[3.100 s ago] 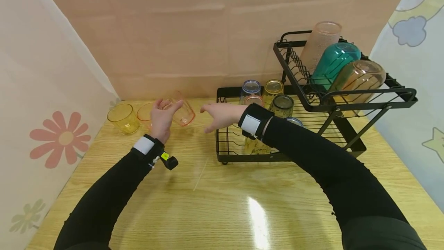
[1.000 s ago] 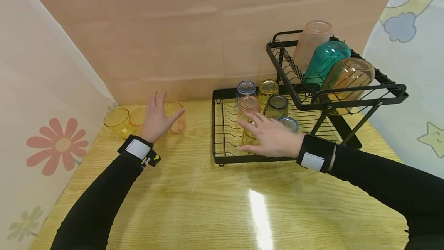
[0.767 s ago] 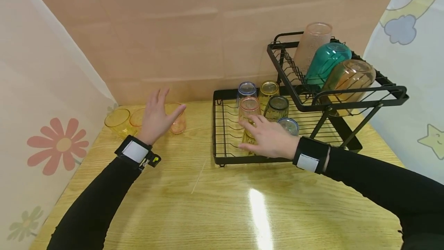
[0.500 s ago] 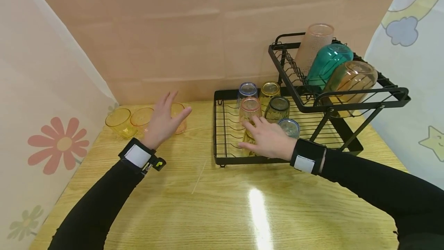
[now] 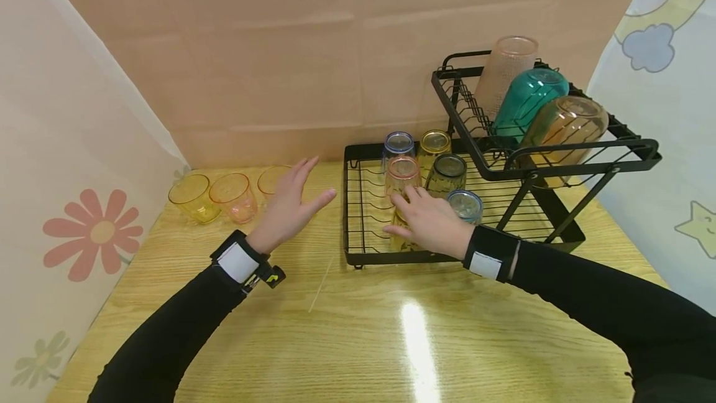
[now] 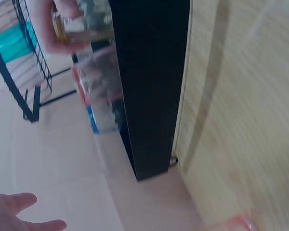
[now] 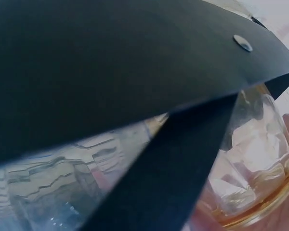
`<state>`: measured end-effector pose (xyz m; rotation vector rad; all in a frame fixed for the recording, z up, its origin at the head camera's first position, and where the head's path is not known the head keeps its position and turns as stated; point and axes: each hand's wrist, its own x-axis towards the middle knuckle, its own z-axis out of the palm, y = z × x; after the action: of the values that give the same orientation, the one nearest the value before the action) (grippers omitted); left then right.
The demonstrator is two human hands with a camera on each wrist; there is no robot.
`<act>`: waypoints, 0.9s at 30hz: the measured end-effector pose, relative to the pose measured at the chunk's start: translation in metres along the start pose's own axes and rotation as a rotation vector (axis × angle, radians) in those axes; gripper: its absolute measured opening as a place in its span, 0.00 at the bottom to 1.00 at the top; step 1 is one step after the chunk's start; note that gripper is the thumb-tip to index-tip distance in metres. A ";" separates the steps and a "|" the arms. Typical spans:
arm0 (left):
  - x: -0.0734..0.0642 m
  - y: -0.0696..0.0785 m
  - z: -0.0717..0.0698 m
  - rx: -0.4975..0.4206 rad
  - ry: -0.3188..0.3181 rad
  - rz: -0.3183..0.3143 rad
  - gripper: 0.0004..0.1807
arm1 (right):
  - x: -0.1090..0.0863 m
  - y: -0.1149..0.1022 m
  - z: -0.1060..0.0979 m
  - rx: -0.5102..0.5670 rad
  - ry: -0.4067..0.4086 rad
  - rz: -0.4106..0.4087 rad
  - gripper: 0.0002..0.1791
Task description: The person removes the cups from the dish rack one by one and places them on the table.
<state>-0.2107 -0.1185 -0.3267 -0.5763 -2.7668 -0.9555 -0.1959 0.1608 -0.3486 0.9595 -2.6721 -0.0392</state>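
My right hand (image 5: pixel 433 222) grips an upside-down yellow glass (image 5: pixel 401 244) at the front of the rack's lower tier. Its fingers and thumb are around the base, and the right wrist view shows the glass's faceted side (image 7: pixel 253 149). The left hand (image 5: pixel 288 210) hovers over the table with fingers extended, holding nothing. Beside and behind it stands an upright pink glass (image 5: pixel 271 179), partly hidden by that hand. Farther left are another upright pink glass (image 5: pixel 234 194) and an upright yellow glass (image 5: pixel 196 198).
Around my right hand, the black dish rack (image 5: pixel 358 259) holds inverted pink (image 5: pixel 403 170), dark (image 5: pixel 447 173), blue-rimmed (image 5: pixel 465 206), blue (image 5: pixel 398 145) and yellow (image 5: pixel 434 145) glasses. Its raised tier overhangs the right side, holding a teal glass (image 5: pixel 528 98) and two other tall glasses.
The pink glass my left hand held tilted now stands upright on the table; that hand has released it and moved right. My right hand has come to the yellow glass and closed around it.
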 end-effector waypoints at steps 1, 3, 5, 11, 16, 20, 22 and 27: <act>-0.001 0.002 0.003 -0.002 -0.010 0.005 0.43 | 0.000 0.000 0.001 -0.008 0.016 -0.006 0.33; -0.003 0.005 0.008 -0.012 -0.031 0.008 0.43 | 0.001 0.000 0.002 -0.014 0.034 -0.012 0.32; -0.005 0.008 0.014 -0.027 -0.049 0.017 0.43 | 0.002 0.000 0.002 -0.018 0.037 -0.013 0.31; -0.012 0.016 0.026 -0.056 -0.089 0.029 0.41 | 0.002 0.001 0.001 -0.026 0.027 -0.007 0.31; -0.015 0.023 0.033 -0.074 -0.124 0.030 0.41 | 0.006 0.002 -0.009 -0.026 0.016 0.003 0.31; -0.017 0.027 0.035 -0.110 -0.144 0.019 0.41 | 0.011 0.002 -0.023 -0.014 0.040 0.011 0.30; -0.018 0.029 0.035 -0.140 -0.140 0.020 0.40 | 0.014 0.001 -0.030 -0.003 0.063 0.009 0.30; -0.018 0.030 0.035 -0.340 -0.112 -0.041 0.36 | 0.023 -0.005 -0.044 0.104 0.093 0.043 0.30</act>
<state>-0.1831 -0.0803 -0.3415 -0.6396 -2.7363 -1.4608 -0.1970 0.1460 -0.3006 0.9114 -2.6296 0.1520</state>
